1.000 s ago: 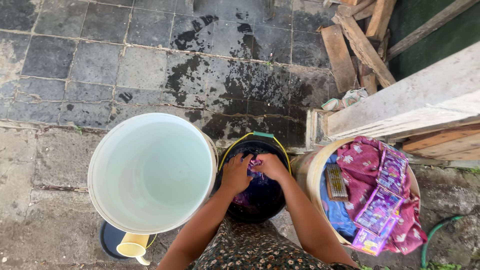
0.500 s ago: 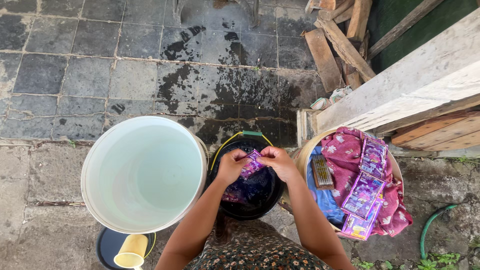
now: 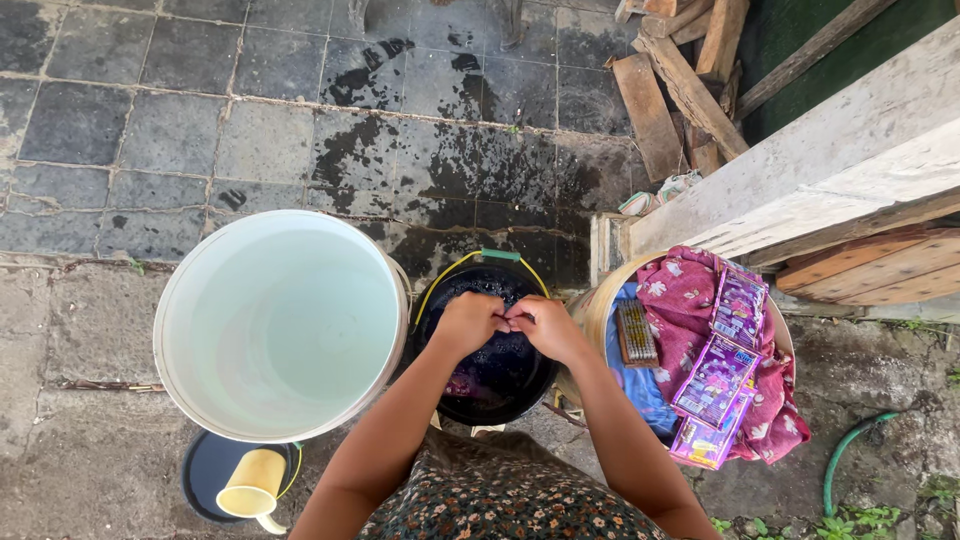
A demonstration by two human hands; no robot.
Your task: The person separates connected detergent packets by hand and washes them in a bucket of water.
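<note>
Hands meet over dark wash bucket

Fingertips pressed together, my left hand [image 3: 466, 322] and right hand [image 3: 545, 327] hover over the black bucket [image 3: 440, 300], pinching something small between them. Whatever it is sits hidden behind my knuckles, and I cannot tell what it is. The bucket, with its yellow bail and green grip, holds dark water and a purplish cloth [image 3: 462, 385] near its front wall. Just to my left stands a large white bucket [image 3: 180, 300] of clear water; a yellow cup [image 3: 250, 484] rests on a dark lid by its near side. To my right, a tan tub [image 3: 598, 310] carries a pink floral cloth [image 3: 690, 300], a scrub brush [image 3: 636, 335] and a strip of purple sachets [image 3: 715, 385]. The paved floor [image 3: 120, 130] beyond the buckets is blotched with wet. In my judgement the risks are plain: a wet-fingered grip could slip and drop the pinched thing into the dark water, and splashes could cloud the clear bucket.
</note>
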